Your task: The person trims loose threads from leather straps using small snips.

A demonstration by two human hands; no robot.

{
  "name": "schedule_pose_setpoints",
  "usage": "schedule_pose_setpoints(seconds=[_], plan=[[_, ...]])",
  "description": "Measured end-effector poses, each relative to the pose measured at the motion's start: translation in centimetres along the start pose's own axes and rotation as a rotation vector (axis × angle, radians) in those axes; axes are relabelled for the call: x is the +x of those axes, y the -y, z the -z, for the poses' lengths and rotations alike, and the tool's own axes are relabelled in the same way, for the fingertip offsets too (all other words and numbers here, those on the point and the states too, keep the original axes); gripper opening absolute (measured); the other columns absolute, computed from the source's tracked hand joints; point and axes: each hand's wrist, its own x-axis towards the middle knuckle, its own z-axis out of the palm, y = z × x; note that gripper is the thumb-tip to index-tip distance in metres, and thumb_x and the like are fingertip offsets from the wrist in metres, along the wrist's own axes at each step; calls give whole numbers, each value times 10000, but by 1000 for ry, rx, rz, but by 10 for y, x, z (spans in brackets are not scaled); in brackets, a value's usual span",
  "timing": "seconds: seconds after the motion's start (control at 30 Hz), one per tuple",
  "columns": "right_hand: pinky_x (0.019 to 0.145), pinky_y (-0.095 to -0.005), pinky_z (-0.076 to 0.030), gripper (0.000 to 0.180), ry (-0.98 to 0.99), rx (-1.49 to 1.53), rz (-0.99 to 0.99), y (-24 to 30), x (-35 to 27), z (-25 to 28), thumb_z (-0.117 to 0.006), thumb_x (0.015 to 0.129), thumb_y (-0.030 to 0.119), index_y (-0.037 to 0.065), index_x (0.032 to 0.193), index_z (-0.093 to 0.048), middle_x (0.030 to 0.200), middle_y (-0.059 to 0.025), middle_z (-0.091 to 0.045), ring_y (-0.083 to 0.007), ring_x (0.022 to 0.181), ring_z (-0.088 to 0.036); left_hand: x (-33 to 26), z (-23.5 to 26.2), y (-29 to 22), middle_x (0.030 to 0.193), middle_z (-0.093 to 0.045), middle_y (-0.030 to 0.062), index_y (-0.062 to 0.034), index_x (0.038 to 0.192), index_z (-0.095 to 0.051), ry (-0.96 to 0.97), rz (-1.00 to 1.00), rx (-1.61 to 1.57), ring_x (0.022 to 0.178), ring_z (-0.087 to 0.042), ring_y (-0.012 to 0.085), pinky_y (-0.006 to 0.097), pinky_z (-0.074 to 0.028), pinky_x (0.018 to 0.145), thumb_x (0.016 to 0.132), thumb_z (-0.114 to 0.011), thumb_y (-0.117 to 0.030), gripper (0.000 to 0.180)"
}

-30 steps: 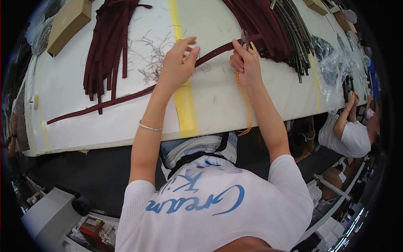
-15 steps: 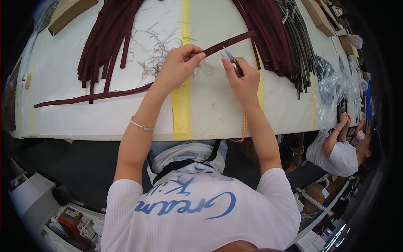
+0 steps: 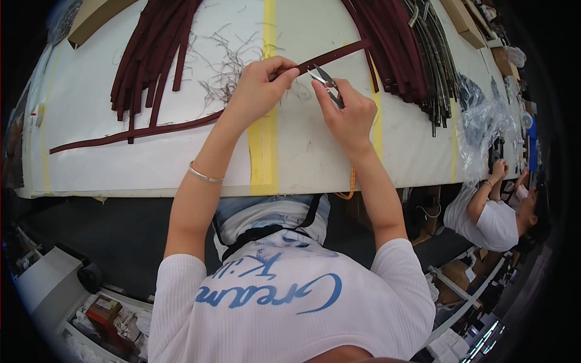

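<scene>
My left hand (image 3: 261, 88) pinches a long maroon fabric strip (image 3: 336, 55) between thumb and fingers. One end of the strip slants up to the right, where small dots show along it; the other runs left across the table below my wrist. In my right hand (image 3: 352, 112) is a pair of thread snips (image 3: 327, 83), gripped between thumb and fingers. Their blades are parted, with the tips close under the strip, just right of my left fingertips. Whether a blade touches the strip, I cannot tell. Loose thread ends (image 3: 227, 81) lie scattered left of my left hand.
Maroon strips hang together in a left bundle (image 3: 151, 54) and a right bundle (image 3: 393, 54). Dark green strips (image 3: 434, 78) lie beside the right one. Yellow tape (image 3: 262, 163) crosses the white table (image 3: 315, 163). Clear plastic (image 3: 481, 121) and another person (image 3: 490, 212) are at the right.
The snips have shifted a little left, toward my left fingertips, and their blades look wider apart. Both hands have risen slightly in the picture, the strip with them.
</scene>
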Motion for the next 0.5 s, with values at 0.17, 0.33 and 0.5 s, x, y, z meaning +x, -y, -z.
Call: schedule_pose_setpoints(seconds=[0.17,0.33,0.5], plan=[[381,-307,-350,286,-15,-3,21,-1,0,-3,-747,796,310,48,778,-633,504,-53,-563,-203,384,-526,-2,-2,-1,736,-572,-29,7,985,-655,11,6,23,687,-476,36,195,-378,610,903,-616,-155,185],[379,-310,-348,294,-33,-82,66,0,0,-3,-727,819,304,60,720,-599,496,-51,-554,-217,378,-519,-1,-2,-2,727,-570,-38,-3,989,-668,22,-3,21,661,-464,28,188,-367,591,910,-614,-162,186],[380,-304,-303,313,-41,11,-93,-5,0,-3,-699,859,289,59,686,-578,463,-14,-479,-165,353,-428,-4,-4,-3,715,-563,-43,-5,997,-678,52,24,-28,652,-464,24,185,-358,578,910,-621,-172,197]])
